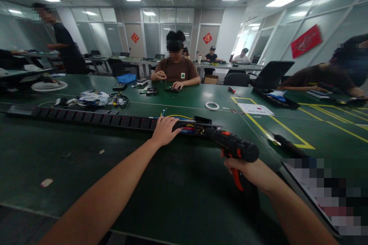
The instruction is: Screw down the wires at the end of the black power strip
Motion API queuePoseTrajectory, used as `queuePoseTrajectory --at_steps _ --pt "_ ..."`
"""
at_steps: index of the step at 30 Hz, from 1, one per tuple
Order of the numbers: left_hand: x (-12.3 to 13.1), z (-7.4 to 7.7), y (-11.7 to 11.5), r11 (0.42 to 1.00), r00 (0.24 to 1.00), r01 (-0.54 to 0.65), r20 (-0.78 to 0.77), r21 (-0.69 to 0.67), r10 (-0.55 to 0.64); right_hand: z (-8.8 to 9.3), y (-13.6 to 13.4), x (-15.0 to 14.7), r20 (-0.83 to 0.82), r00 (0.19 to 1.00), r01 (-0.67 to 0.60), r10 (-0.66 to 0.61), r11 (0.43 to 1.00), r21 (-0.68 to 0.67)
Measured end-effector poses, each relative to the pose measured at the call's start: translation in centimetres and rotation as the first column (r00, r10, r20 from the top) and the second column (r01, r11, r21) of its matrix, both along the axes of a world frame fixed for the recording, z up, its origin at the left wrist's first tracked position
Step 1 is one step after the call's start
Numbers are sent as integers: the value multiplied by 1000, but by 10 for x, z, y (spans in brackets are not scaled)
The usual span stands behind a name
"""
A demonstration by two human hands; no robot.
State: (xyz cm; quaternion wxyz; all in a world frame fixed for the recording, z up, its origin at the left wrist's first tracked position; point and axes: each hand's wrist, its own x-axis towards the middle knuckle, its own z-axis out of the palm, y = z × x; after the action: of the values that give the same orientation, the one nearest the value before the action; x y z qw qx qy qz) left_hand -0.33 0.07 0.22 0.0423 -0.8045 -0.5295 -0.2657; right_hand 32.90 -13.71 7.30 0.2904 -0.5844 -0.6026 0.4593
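A long black power strip (86, 118) lies across the green table (71, 168), its right end open with coloured wires (186, 127) showing. My left hand (165, 130) rests closed over the strip beside that open end. My right hand (247, 170) grips the handle of a black and orange electric screwdriver (232, 146), whose tip points left at the strip's open end.
Across the table sits a person (176, 69) handling small parts. A tape roll (212, 105), a white paper (255, 109), a red screwdriver (234, 91), cables (120, 100) and a blue bin (126, 78) lie further back. Other people work at the left, right and rear.
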Motion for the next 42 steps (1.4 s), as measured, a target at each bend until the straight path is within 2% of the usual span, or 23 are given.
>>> queuePoseTrajectory --at_steps 8,29,42 --pt "-1 -1 1 1000 1000 -2 -12 5 2 5 -2 -6 -13 1000 26 -26 999 19" --pt "-1 -1 0 1000 1000 -5 -17 1 5 4 -1 -5 -8 1000 -17 17 1000 22" --pt "-2 -5 3 1000 1000 -15 -27 22 15 5 -1 -7 3 1000 0 0 1000 18"
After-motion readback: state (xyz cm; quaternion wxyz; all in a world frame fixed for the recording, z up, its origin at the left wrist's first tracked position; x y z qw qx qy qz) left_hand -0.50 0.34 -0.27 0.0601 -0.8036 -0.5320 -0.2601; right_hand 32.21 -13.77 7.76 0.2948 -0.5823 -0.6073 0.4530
